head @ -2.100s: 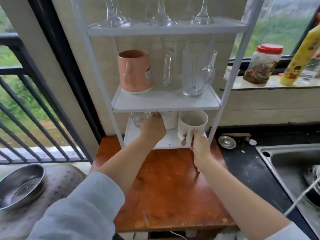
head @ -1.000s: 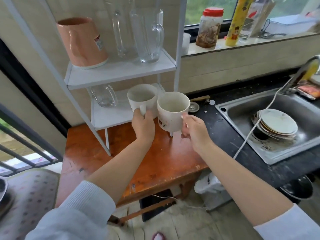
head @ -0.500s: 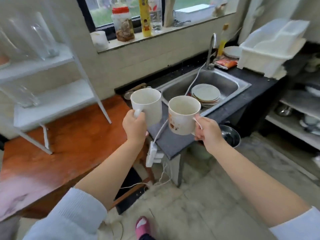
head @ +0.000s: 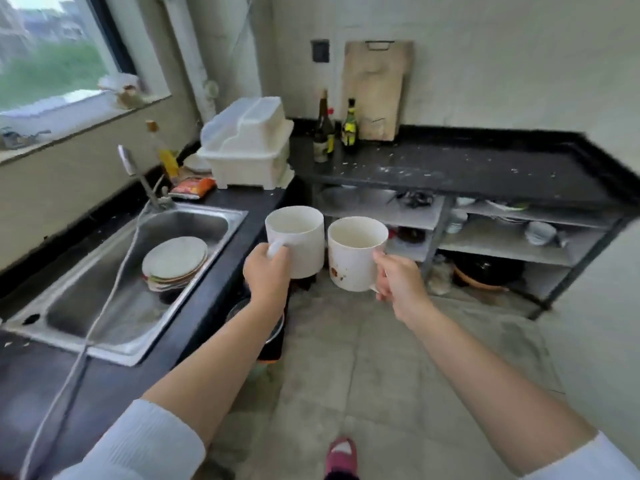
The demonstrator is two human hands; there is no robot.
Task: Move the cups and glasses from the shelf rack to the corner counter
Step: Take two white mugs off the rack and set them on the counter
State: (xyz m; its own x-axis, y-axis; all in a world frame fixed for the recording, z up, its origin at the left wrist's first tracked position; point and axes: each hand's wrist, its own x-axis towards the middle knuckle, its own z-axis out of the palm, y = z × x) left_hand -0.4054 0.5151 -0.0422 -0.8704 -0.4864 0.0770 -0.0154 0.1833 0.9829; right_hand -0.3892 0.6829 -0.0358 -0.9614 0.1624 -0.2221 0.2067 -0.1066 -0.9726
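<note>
I hold two white mugs upright in the air over the floor. My left hand (head: 268, 277) grips the handle of the plain white mug (head: 298, 239). My right hand (head: 398, 280) grips the handle of the second white mug (head: 353, 252), which has brown stains down its side. The two mugs are side by side, almost touching. The black corner counter (head: 485, 168) runs along the far wall ahead and to the right of the mugs. The shelf rack is out of view.
A steel sink (head: 114, 299) with stacked plates (head: 175, 259) lies at the left, a white cable trailing over it. A white dish rack (head: 249, 147), two bottles (head: 334, 128) and a cutting board (head: 375, 88) stand at the counter's corner. Open shelves with dishes sit under the counter.
I have turned right, away from the shelf rack and wooden table, carrying both mugs. The rack has left the view and the corner counter has come in ahead.
</note>
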